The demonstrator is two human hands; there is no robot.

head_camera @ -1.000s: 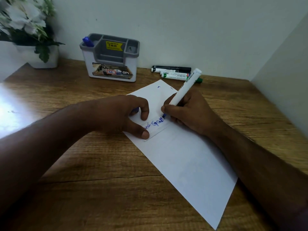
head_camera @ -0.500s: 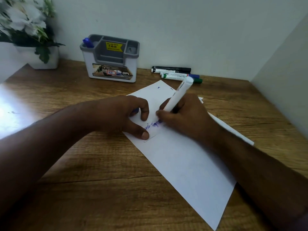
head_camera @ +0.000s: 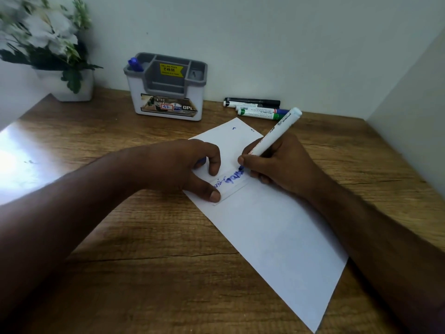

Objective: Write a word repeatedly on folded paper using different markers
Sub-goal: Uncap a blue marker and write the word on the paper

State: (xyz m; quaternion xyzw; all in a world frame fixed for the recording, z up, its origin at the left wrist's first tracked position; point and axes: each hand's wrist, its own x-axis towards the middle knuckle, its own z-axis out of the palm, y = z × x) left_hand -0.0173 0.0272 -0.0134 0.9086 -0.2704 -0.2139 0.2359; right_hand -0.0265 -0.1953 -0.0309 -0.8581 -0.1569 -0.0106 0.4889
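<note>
Two hands are seen at work: the folded paper [head_camera: 260, 213], lying diagonally on the desk [head_camera: 144, 261], is pinned by the left hand [head_camera: 183, 167], while the marker [head_camera: 274, 133] is gripped by the right hand [head_camera: 277, 165], tip on blurred, unreadable blue writing [head_camera: 228, 180].

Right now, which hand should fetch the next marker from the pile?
Probably right: the right hand lies nearer the spare markers, though it grips the blue marker. The left hand pins the paper.
</note>
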